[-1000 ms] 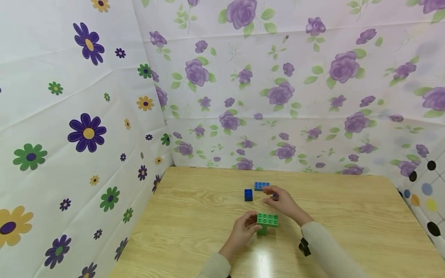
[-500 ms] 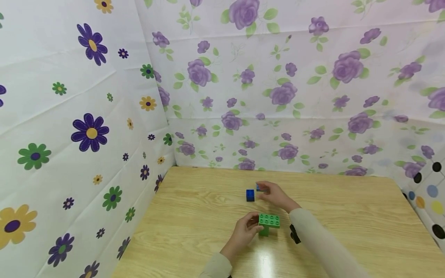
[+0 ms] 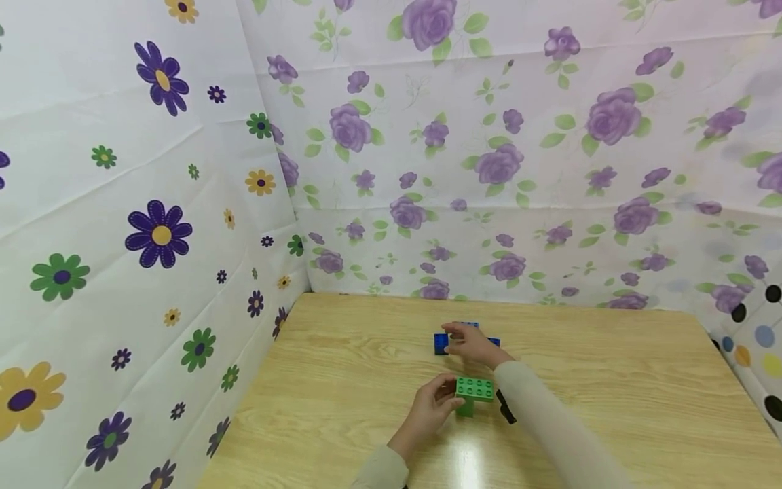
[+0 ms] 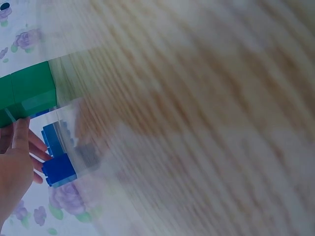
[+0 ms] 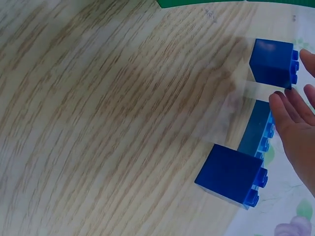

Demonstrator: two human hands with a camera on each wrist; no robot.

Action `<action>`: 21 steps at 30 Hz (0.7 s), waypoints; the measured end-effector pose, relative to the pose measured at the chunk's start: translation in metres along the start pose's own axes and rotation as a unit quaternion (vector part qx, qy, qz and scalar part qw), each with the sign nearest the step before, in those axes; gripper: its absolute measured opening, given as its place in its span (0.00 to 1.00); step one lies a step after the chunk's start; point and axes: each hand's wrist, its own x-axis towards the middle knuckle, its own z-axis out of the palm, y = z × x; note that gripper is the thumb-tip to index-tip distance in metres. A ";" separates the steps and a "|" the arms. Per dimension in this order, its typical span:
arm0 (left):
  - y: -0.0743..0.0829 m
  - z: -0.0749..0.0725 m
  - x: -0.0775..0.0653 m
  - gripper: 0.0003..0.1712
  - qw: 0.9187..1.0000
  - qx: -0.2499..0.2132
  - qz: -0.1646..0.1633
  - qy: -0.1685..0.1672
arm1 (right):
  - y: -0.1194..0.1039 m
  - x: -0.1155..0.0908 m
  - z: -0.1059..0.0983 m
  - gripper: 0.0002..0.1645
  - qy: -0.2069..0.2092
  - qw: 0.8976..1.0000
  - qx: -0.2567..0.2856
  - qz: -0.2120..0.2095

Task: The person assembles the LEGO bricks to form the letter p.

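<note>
- One left hand (image 3: 425, 409), one right hand (image 3: 475, 344)
- Three blue blocks in all: two dark blue blocks (image 5: 229, 173), one lighter blue block (image 5: 255, 127)
- One green block structure (image 3: 474, 389), its block count unclear
- Two pale sleeves (image 3: 552, 411)
- Three patterned cloths (image 3: 458, 238)
- One desk (image 3: 342, 367)

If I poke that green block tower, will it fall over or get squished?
The green tower might tip if pushed, since its wide top juts out past its narrow base on one side. It probably won't squish: its straight edges look like stiff plastic. Flat sides mean it likely won't roll.
</note>
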 end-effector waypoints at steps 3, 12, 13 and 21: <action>0.001 0.001 0.000 0.19 1.000 -0.001 0.001 0.000 | 0.003 0.003 0.001 0.31 -0.001 1.000 -0.010 0.005; 0.002 0.001 0.000 0.19 1.000 0.001 -0.013 0.003 | 0.002 0.007 0.005 0.28 -0.005 0.999 -0.044 0.018; 0.002 0.001 0.000 0.19 1.000 0.001 -0.013 0.003 | 0.001 0.007 0.005 0.27 -0.004 0.999 -0.047 0.019; 0.004 0.000 0.000 0.19 1.000 0.007 -0.010 0.002 | 0.005 0.006 0.007 0.19 0.003 0.998 -0.054 0.016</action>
